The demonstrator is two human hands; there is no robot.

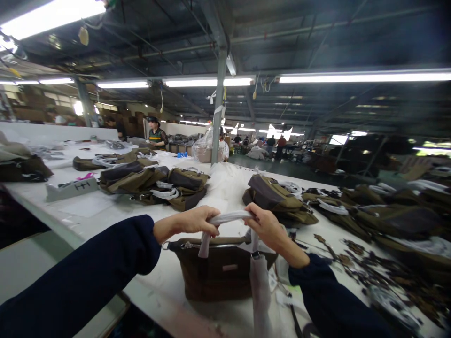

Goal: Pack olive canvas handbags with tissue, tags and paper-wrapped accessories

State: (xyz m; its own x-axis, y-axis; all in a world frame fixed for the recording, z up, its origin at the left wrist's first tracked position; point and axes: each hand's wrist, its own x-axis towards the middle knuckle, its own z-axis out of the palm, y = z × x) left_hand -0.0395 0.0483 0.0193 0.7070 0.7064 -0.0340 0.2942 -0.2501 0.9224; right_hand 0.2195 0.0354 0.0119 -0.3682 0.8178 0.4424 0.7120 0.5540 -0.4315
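A dark olive-brown handbag (218,274) stands upright near the front of the white table, its metal zip running along the top and a small pale label on its front. Its handle (230,217) is wrapped in white material and arches above the bag. At the handle's left end, my left hand (197,219) pinches the wrapping between thumb and fingers. My right hand (266,227) grips the opposite end. A strap in pale wrapping (260,291) hangs down the bag's right front from a metal buckle.
Olive and grey bags (151,180) lie in piles on the left, with more bags (278,199) on the right. Loose straps and fittings (352,263) cover the right side. A grey post (218,108) rises behind the table. A person (157,134) stands across it.
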